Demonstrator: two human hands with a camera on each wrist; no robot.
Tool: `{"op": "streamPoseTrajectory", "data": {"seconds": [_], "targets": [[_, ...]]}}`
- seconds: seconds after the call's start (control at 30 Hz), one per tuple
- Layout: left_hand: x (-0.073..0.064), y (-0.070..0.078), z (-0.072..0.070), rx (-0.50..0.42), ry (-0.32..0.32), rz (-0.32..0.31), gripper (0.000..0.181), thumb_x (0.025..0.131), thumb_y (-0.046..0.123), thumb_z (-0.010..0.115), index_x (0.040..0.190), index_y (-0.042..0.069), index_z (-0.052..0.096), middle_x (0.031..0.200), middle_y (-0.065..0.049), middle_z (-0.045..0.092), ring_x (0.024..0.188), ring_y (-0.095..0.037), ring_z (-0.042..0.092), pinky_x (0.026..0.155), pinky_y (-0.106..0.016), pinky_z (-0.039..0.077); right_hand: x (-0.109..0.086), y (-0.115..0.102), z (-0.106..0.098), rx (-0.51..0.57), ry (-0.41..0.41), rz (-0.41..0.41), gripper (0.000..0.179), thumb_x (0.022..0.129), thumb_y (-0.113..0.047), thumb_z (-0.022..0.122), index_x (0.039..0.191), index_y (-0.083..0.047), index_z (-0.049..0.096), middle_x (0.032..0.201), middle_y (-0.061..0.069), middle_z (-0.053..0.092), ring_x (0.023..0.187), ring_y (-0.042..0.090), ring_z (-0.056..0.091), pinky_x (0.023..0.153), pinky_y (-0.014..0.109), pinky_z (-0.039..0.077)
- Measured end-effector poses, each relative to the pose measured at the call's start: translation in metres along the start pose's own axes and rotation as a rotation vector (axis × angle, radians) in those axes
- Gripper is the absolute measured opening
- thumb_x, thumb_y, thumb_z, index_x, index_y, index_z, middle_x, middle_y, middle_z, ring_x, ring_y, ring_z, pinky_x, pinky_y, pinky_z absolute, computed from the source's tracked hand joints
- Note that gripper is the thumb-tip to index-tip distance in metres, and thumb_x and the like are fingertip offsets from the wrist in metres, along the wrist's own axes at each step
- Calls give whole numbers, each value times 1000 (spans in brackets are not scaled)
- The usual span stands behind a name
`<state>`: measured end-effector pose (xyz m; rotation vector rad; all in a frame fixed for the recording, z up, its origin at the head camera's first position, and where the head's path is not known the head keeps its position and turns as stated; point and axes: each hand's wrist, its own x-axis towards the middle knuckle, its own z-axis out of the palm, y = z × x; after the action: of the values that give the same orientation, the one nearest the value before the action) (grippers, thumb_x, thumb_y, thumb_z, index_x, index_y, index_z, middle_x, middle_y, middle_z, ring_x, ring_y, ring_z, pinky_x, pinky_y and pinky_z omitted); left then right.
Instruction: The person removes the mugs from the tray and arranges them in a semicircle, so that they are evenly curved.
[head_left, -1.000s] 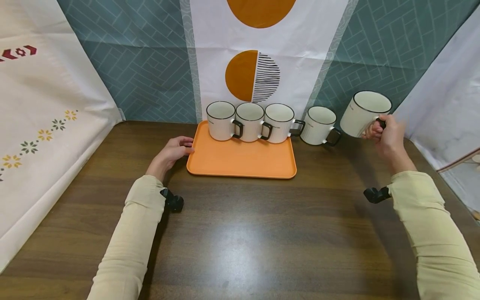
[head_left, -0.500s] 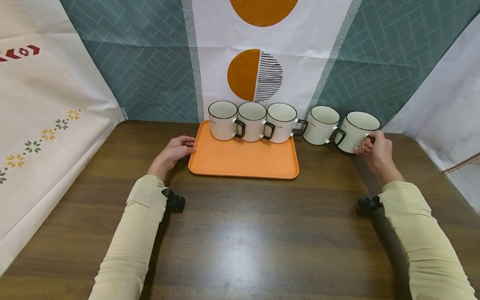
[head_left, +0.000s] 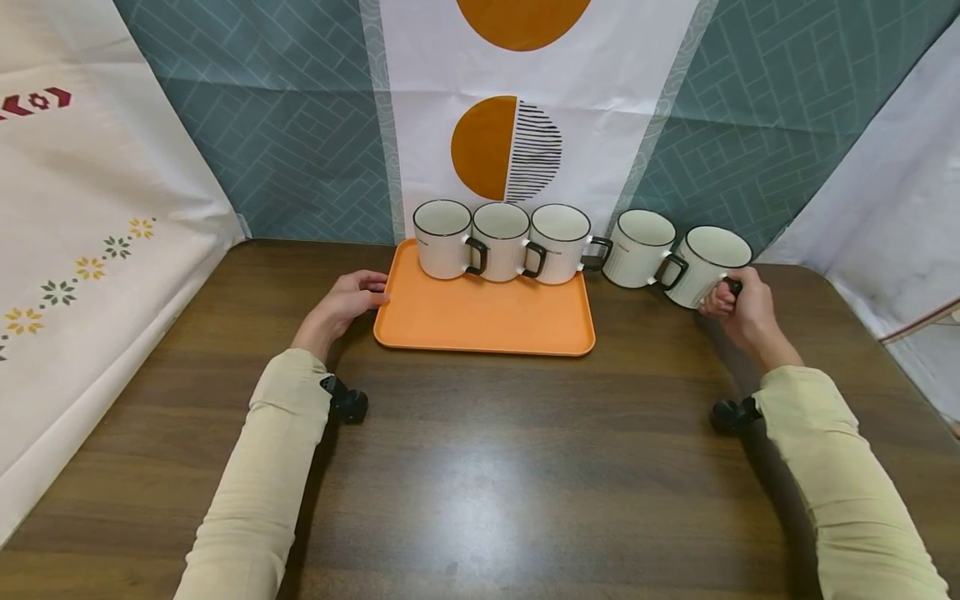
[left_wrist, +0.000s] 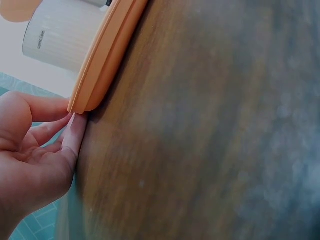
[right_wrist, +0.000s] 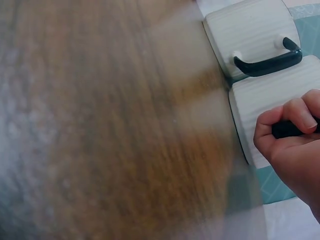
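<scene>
My right hand (head_left: 742, 312) grips the black handle of a white mug (head_left: 705, 262), the rightmost of the row. This mug stands on the table at the back right, close beside another white mug (head_left: 637, 250). In the right wrist view my curled fingers (right_wrist: 300, 112) wrap that handle. At the left edge of an orange tray (head_left: 480, 321), my left hand (head_left: 345, 304) pinches the rim between thumb and fingers, as the left wrist view also shows. Along the tray's back side stand three more white mugs with black rims: left mug (head_left: 441, 246), middle mug (head_left: 498, 246) and right mug (head_left: 557, 250).
The brown wooden table (head_left: 480, 467) stretches out in front of the tray. Behind the mugs hangs a teal and white patterned cloth (head_left: 300, 150). White cloths flank both sides, the left cloth (head_left: 97, 192) with printed flowers. Each wrist carries a small black camera.
My right hand has brought the held mug down and to the left, from tilted in the air to standing beside its neighbour on the table. The left hand stays at the tray's edge.
</scene>
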<state>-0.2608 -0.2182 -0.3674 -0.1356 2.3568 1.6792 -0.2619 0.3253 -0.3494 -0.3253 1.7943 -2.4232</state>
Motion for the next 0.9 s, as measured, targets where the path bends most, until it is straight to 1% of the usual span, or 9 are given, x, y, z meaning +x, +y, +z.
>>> {"op": "streamPoseTrajectory", "data": {"seconds": [0.2, 0.37, 0.57, 0.7, 0.77, 0.83, 0.9], "targets": [[-1, 0, -1, 2, 5, 2, 48, 95, -3, 49, 140, -10, 35, 129, -24, 41, 108, -28, 47, 104, -41, 39, 2, 3, 3, 8, -27, -3, 42, 99, -7, 6, 59, -5, 18, 54, 5, 13, 50, 23, 5, 59, 29, 35], [0, 0, -2, 3, 7, 2, 48, 95, -3, 50, 140, -10, 35, 130, -24, 42, 108, -28, 47, 104, -41, 39, 2, 4, 7, -16, -37, 2, 42, 99, -8, 6, 59, -5, 18, 55, 5, 13, 50, 23, 7, 61, 29, 35], [1, -1, -1, 5, 4, 4, 48, 95, -3, 49, 140, -10, 35, 130, -23, 42, 108, -27, 47, 104, -41, 39, 0, 5, 10, -44, -33, 8, 42, 98, -8, 6, 58, -5, 18, 55, 6, 14, 51, 23, 8, 60, 30, 33], [1, 0, -1, 3, 9, 3, 47, 95, -4, 49, 140, -9, 36, 130, -24, 42, 109, -28, 46, 104, -41, 39, -1, 5, 11, -33, -17, 27, 43, 99, -9, 8, 58, -6, 21, 55, 6, 16, 51, 23, 11, 60, 30, 31], [1, 0, -1, 7, 10, 3, 47, 95, -3, 49, 140, -9, 35, 131, -24, 41, 110, -28, 46, 104, -41, 39, -2, 4, 11, -12, 22, 49, 47, 100, -10, 12, 56, -5, 28, 52, 5, 23, 49, 21, 18, 60, 29, 33], [1, 0, -1, 6, 9, 2, 47, 95, -3, 49, 140, -9, 35, 131, -24, 41, 110, -28, 46, 104, -41, 38, -3, 2, 12, 10, 76, 76, 50, 101, -11, 20, 55, -3, 37, 51, 5, 36, 48, 18, 32, 60, 27, 39], [1, 0, -1, 5, 7, 0, 47, 95, -3, 49, 140, -9, 35, 131, -24, 41, 110, -28, 46, 105, -41, 38, -4, 1, 13, 30, 122, 108, 50, 101, -13, 27, 56, -2, 45, 55, 6, 51, 53, 17, 48, 62, 27, 46]]}}
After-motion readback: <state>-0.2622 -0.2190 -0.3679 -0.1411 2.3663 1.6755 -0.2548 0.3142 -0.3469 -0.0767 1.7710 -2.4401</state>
